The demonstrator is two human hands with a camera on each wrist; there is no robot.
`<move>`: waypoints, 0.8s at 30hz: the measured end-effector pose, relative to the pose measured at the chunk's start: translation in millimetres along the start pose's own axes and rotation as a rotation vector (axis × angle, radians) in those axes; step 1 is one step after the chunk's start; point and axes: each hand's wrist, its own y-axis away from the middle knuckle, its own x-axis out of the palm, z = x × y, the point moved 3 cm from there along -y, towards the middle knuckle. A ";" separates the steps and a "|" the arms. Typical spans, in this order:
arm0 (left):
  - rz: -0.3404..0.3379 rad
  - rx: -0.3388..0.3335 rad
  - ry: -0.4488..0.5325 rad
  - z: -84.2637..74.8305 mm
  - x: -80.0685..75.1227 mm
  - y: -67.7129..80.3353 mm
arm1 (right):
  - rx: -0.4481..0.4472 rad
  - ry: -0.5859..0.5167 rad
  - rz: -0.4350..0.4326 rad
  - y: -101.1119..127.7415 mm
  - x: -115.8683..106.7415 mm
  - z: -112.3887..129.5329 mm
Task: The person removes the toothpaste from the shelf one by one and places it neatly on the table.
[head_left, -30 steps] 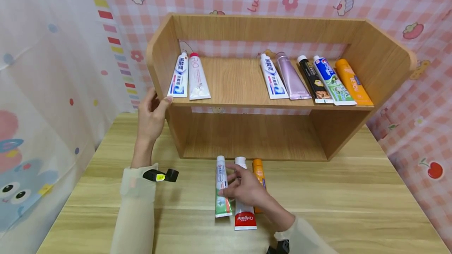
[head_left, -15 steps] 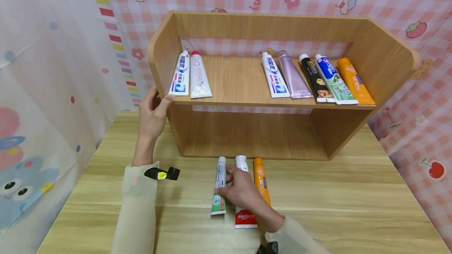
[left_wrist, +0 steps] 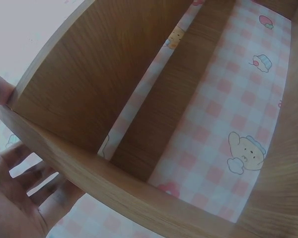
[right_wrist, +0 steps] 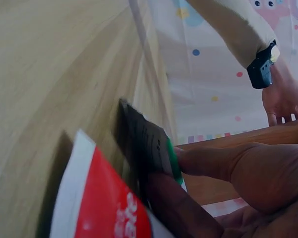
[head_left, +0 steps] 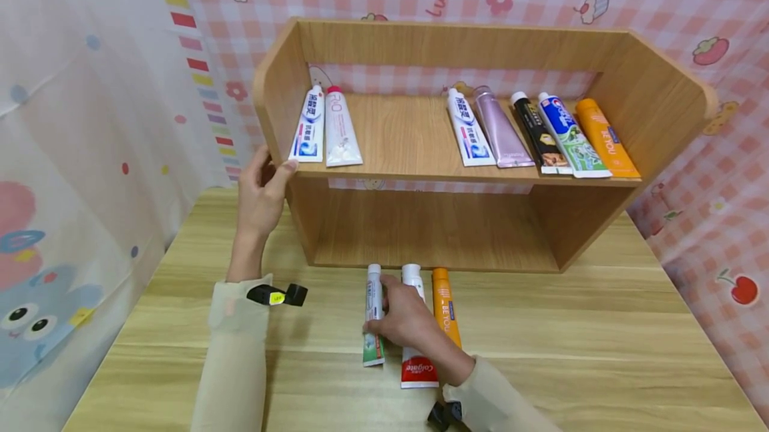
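Observation:
In the head view my right hand (head_left: pixel 410 317) pinches a green-and-white toothpaste tube (head_left: pixel 373 292) between thumb and fingers, low over the table. From the right wrist, the tube's dark-looking flat end (right_wrist: pixel 144 136) shows between thumb and finger. Just right of it, partly under the hand, lies a red-and-white Colgate tube (head_left: pixel 420 373), then an orange tube (head_left: pixel 445 302). My left hand (head_left: pixel 260 199) holds the left side of the wooden shelf (head_left: pixel 420 181), its thumb at the front edge. The left wrist view shows its fingers (left_wrist: pixel 37 176) along the panel's outer side.
On the upper shelf board, two tubes, one white-and-blue (head_left: pixel 308 128) and one pink-capped (head_left: pixel 341 131), lean at the left. Several more, among them a purple tube (head_left: pixel 501 131) and a black one (head_left: pixel 537 135), stand at the right. The lower compartment (head_left: pixel 432 225) opens towards the table (head_left: pixel 571 338).
My right hand has closed its thumb and fingers onto the green-and-white tube, which has shifted slightly left and straightened. The left hand keeps its hold on the shelf.

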 end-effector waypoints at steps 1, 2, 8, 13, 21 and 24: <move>0.001 0.000 0.002 -0.1 0.2 0.0 | 0.001 0.004 0.002 0.4 -0.2 -0.2; 0.003 0.000 0.004 -0.2 0.5 0.0 | -0.001 0.012 0.000 0.7 -0.3 -0.6; 0.002 -0.005 0.008 0.9 0.5 -0.2 | -0.065 0.048 -0.025 3.5 -2.3 -2.4; 0.001 -0.002 0.001 1.2 0.1 -0.3 | -0.111 0.047 -0.028 5.7 -6.9 -3.2; 0.001 -0.001 -0.008 0.8 -0.2 0.1 | -0.141 0.073 -0.050 6.6 -10.4 -3.4; 0.002 -0.002 -0.012 0.6 -0.3 0.1 | -0.173 0.061 -0.053 8.3 -13.1 -2.8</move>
